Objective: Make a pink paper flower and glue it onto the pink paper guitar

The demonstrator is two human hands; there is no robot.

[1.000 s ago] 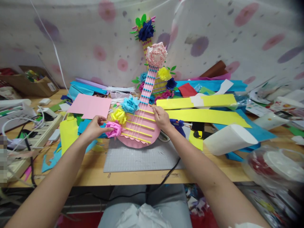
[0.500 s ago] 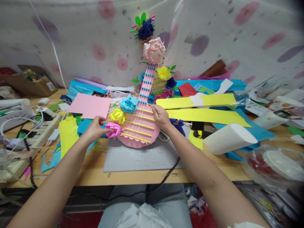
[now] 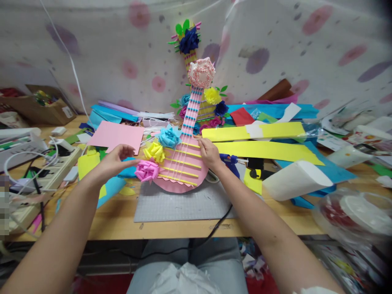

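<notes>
Nearest, crumpled white material (image 3: 186, 281) lies on the person's lap, over pale blue-grey trousers (image 3: 142, 275). A black cable (image 3: 218, 223) runs over the front edge of the wooden table (image 3: 110, 230), and a grey cutting mat (image 3: 177, 210) lies just behind that edge. At the far right, a clear plastic tub (image 3: 352, 218) stands near the edge.

Over the mat is a pink toy guitar (image 3: 191, 157), tilted with its neck pointing away and slightly right. The right hand (image 3: 210, 156) pinches the right side of its body, thumb on the front face. The left hand (image 3: 118, 163) is parted, its fingers bent and its thumb stretched toward a pink paper flower (image 3: 147, 170) on the body's left edge; whether the thumb touches the petals I cannot tell. Next up that edge come a yellow paper flower (image 3: 154, 151) and a light blue paper flower (image 3: 169, 136).

Right of the right hand are a blue glue gun (image 3: 230, 161) and a white paper tube (image 3: 297, 179); at left lies a cream power strip (image 3: 58, 173). Beyond the left hand is a pink sheet (image 3: 114, 134). A speckled rose (image 3: 201, 72) tops the guitar's neck. Behind it stands a yellow toy guitar (image 3: 206, 110), before a spotted white curtain (image 3: 107, 49).
</notes>
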